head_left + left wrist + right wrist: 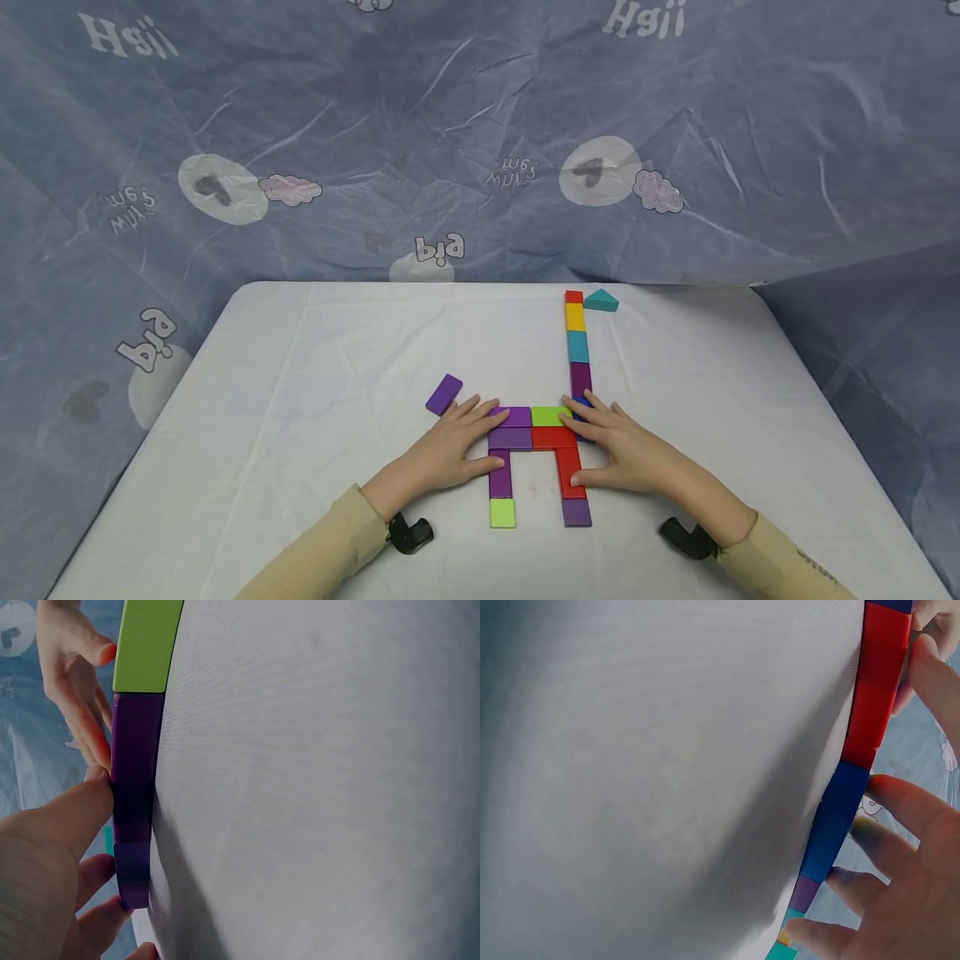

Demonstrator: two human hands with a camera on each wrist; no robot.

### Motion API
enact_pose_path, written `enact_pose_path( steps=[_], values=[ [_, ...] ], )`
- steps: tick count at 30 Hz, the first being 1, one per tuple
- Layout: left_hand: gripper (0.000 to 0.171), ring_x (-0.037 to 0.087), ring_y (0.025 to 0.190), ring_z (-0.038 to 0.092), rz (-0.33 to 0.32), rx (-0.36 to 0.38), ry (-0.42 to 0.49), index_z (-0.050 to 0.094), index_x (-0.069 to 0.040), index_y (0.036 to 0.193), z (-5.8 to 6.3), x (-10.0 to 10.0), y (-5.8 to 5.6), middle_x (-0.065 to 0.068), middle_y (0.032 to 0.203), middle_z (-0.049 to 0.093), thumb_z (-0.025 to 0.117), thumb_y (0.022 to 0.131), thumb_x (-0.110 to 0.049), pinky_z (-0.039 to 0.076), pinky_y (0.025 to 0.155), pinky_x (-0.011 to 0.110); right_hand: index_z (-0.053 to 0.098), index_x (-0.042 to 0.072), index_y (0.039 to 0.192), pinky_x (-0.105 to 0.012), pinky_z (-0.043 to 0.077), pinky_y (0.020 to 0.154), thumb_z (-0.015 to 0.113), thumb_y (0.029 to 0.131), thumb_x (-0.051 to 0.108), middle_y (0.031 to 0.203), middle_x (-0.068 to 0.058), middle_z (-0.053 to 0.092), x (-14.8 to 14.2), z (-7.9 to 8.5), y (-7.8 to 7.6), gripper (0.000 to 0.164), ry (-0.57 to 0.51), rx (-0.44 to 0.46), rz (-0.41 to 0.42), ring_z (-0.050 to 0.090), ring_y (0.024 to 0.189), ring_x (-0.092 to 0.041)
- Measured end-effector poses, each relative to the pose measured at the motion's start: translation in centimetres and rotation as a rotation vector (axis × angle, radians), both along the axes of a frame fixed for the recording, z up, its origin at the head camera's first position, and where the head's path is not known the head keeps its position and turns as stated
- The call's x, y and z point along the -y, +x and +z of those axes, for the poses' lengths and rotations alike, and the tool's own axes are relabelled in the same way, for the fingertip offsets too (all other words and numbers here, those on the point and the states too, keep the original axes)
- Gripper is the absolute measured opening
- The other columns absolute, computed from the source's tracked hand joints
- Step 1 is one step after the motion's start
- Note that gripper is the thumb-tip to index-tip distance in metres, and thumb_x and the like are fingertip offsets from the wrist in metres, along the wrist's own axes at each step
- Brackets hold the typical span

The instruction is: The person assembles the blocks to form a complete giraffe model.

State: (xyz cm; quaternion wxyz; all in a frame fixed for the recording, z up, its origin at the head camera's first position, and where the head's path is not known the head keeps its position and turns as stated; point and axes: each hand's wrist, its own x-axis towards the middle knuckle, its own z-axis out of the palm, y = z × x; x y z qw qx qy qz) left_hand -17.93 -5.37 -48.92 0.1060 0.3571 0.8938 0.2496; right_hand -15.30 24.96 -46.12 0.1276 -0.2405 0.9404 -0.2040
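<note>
Flat coloured blocks form a long-necked, two-legged figure on the table. My left hand (450,446) lies at its left side with spread fingers, touching the upper purple block (517,417); its thumb rests on the dark purple leg block (498,483), above a lime block (502,513). Across from it my right hand (633,454) spreads over the blue block (834,821) at the neck's base. Its thumb touches the red leg block (568,467), above a purple one (577,513). Between the hands are another lime block (550,417) and a red block (551,438).
A loose purple block (444,394) lies beyond my left fingertips. The neck runs away through purple (581,377), teal (577,346), yellow (574,317) and red (573,297) blocks. A teal triangle block (602,302) lies beside its top, near the table's (375,317) far edge.
</note>
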Motion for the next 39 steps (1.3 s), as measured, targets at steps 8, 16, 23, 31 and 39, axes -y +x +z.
enact_pose_path(
  steps=[8,16,23,31,39],
  values=[
    [0.066,0.036,0.151,0.022,0.000,-0.002,0.003,0.041,-0.019,0.151,0.00,0.01,0.03,0.006,0.161,0.032,0.062,0.095,-0.044,0.014,0.123,0.057,0.053,0.021,0.144,-0.073,0.036,0.101,0.073,0.077,0.061,0.162,-0.016,0.024,-0.04,0.25,0.03,0.081,0.055,0.001,-0.051,0.025,0.144,-0.051],
    [0.066,0.036,0.151,0.022,0.005,-0.004,-0.001,0.041,-0.019,0.151,0.24,-0.05,0.08,0.006,0.161,0.032,0.062,0.094,-0.045,0.015,0.123,0.057,0.052,0.022,0.144,-0.071,0.038,0.102,0.074,0.078,0.060,0.162,-0.017,0.024,0.01,0.33,0.04,0.080,0.056,0.013,-0.064,0.025,0.145,-0.049],
    [0.066,0.035,0.151,0.022,0.007,-0.002,-0.008,0.041,-0.019,0.152,0.29,-0.06,0.12,0.007,0.162,0.030,0.061,0.095,-0.045,0.015,0.123,0.057,0.052,0.021,0.145,-0.070,0.035,0.105,0.073,0.078,0.059,0.162,-0.016,0.024,-0.06,0.20,-0.01,0.079,0.053,0.021,-0.059,0.024,0.146,-0.048],
    [0.066,0.034,0.151,0.021,0.011,0.008,-0.014,0.039,-0.020,0.152,0.26,-0.07,0.16,0.007,0.163,0.026,0.059,0.095,-0.046,0.014,0.123,0.056,0.051,0.022,0.145,-0.071,0.037,0.103,0.072,0.078,0.061,0.163,-0.015,0.023,-0.12,-0.04,-0.09,0.080,0.060,0.021,-0.062,0.023,0.146,-0.048],
    [0.066,0.032,0.152,0.019,0.016,0.004,-0.028,0.038,-0.022,0.153,0.10,-0.10,0.16,0.004,0.163,0.025,0.057,0.096,-0.049,0.012,0.124,0.055,0.052,0.023,0.145,-0.070,0.034,0.105,0.072,0.079,0.060,0.163,-0.015,0.024,-0.17,-0.06,-0.06,0.078,0.057,0.010,-0.057,0.024,0.146,-0.048]
  ],
)
